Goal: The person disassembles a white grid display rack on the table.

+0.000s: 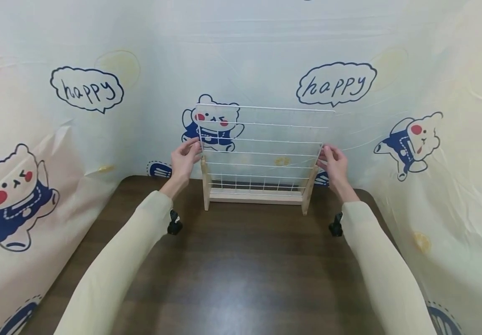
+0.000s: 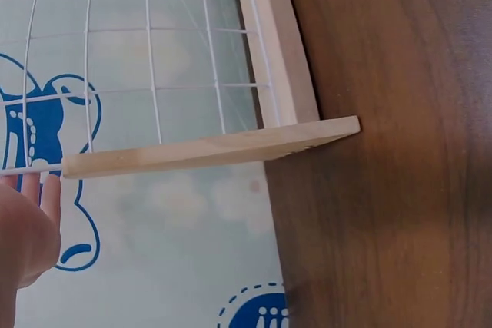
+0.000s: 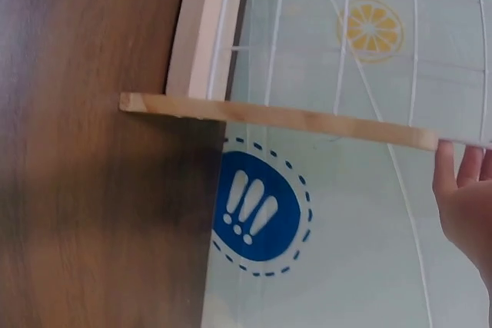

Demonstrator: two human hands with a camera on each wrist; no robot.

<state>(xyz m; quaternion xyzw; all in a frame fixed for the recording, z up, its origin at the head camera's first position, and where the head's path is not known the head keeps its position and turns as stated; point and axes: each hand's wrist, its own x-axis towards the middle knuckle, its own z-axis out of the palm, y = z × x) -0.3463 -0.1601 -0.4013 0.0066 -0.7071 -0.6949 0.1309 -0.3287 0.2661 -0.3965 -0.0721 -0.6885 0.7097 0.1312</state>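
A white wire grid rack with a pale wooden base bar (image 1: 255, 197) stands upright at the far side of the table. Its left wooden side piece (image 1: 205, 186) and right wooden side piece (image 1: 309, 188) rest on the tabletop. My left hand (image 1: 183, 160) grips the grid's left side wire just above the wood. On the opposite edge, my right hand (image 1: 335, 164) holds the right side wire at about the same height. In the left wrist view the fingertips (image 2: 51, 193) touch the wire near the wooden end (image 2: 77, 165); the thumb is out of sight there.
The dark brown wooden table (image 1: 241, 260) stretches toward me in front of the rack. A pale curtain (image 1: 261, 51) printed with bears and "happy" bubbles hangs behind and at both sides, close to the rack's back. Black wrist devices (image 1: 174, 223) sit at both cuffs.
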